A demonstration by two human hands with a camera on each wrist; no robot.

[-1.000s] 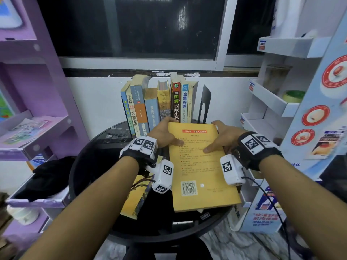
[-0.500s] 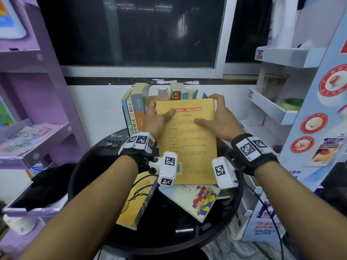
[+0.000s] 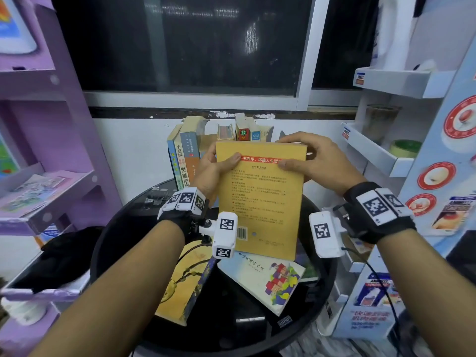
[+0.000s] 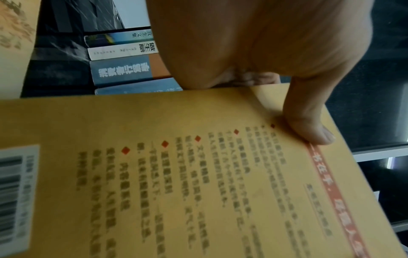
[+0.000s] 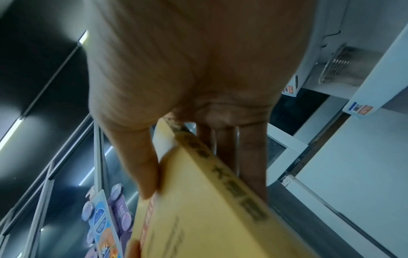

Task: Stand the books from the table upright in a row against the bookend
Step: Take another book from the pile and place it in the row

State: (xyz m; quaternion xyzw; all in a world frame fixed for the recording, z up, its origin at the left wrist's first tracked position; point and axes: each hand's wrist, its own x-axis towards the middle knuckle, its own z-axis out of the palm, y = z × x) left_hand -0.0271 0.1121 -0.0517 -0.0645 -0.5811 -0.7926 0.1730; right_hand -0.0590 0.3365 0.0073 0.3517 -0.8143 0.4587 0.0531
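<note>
While two paperbacks lie flat near the front edge of the round black table (image 3: 123, 243), a yellow-ochre one (image 3: 180, 287) towards the left and a pale one with coloured blocks on its cover (image 3: 268, 282) beside it, both hands hold a thick mustard-yellow paperback (image 3: 260, 199) up off the table, back cover facing the person, above the table's middle. The left hand (image 3: 211, 171) clamps the book's upper left edge, thumb pressed on the cover and fingers curled behind. The right hand (image 3: 311, 161) grips the upper right corner, thumb on the cover, fingers wrapped over the top and behind the spine. Beyond it, at the table's far edge against the white wall, stands a row of upright books (image 3: 188, 153), leaning slightly. The bookend itself is hidden behind the lifted book and right hand.
</note>
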